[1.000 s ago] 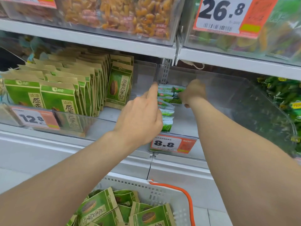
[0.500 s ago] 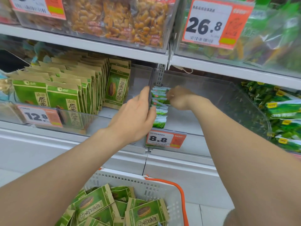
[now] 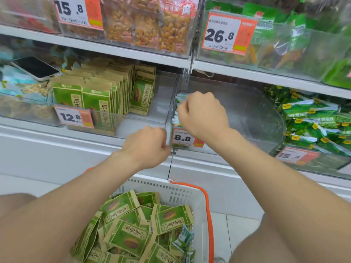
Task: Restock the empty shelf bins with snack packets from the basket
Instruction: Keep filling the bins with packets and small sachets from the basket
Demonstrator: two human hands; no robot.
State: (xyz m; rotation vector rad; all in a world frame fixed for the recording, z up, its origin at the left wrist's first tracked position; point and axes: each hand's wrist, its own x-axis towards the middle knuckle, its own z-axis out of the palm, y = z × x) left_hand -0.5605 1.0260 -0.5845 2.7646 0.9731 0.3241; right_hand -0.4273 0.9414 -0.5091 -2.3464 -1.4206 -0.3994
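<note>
A white basket with an orange handle sits low in view, holding several green-and-brown snack packets. Above it is a clear shelf bin with an 8.8 price tag. It is mostly bare, with a row of small green packets along its left wall. My right hand is inside the bin, its curled fingers against those small packets. My left hand is by the bin's front left corner, fingers curled under, with nothing visible in it.
The bin to the left holds upright rows of green-and-brown packets, with free space at its right end. A phone lies on goods at the far left. Green bags fill the bin on the right. Stocked bins line the shelf above.
My left hand pulled back from the small packets down to the bin's front corner and curled. My right hand moved forward along the packet row. The view tilted down, showing more of the basket.
</note>
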